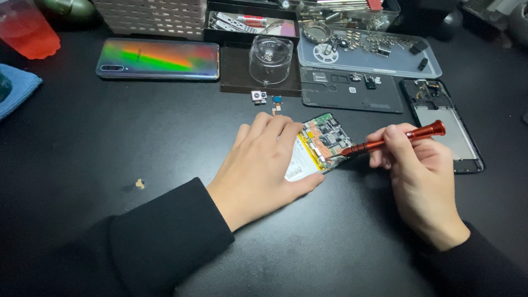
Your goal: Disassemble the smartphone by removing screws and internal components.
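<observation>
Head view: my left hand [264, 165] lies flat, pressing the opened phone [319, 146] onto the black table [110, 143]; my right hand [421, 176] grips a red screwdriver [393, 139], tip on the phone's edge.

Phone repair bench: parts tray [385, 63], opened phones [445, 126], screwdriver [393, 138].

A matte black bench [82, 137] carries an iridescent rainbow-backed phone [158, 59], an opened phone [319, 146] with exposed circuit board, a dark plastic back cover [352, 93], and a clear lidded parts tray [368, 52].

Single head-worn view, looking steeply down and forward, close over the black table [82, 143]
</observation>
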